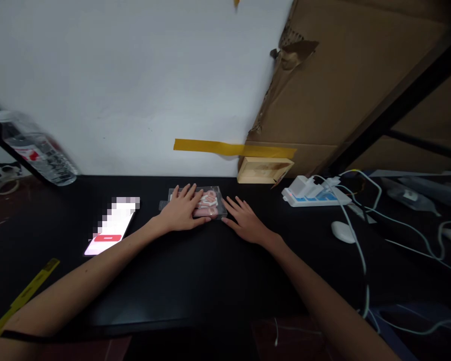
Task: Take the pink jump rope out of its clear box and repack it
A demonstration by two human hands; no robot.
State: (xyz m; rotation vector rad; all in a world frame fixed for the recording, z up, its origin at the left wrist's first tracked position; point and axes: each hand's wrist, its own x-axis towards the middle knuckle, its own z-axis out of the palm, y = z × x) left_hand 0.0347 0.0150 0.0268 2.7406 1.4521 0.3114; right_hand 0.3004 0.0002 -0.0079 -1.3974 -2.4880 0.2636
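A clear flat box [211,212] with pink and white items inside lies on the black table [195,281], near its back edge. My left hand [181,208] rests over the box's left part with its fingers spread, hiding that part. Just off the box's right end, my right hand [245,219] is low over the table, fingers apart and pointing toward the box. Nothing is held in it.
A lit phone [115,225] lies on the left, beyond my left forearm. A water bottle [41,153] leans at the far left. Behind stands a wooden tray [265,169]. On the right are a power strip [315,198], a white mouse [343,232] and loose cables.
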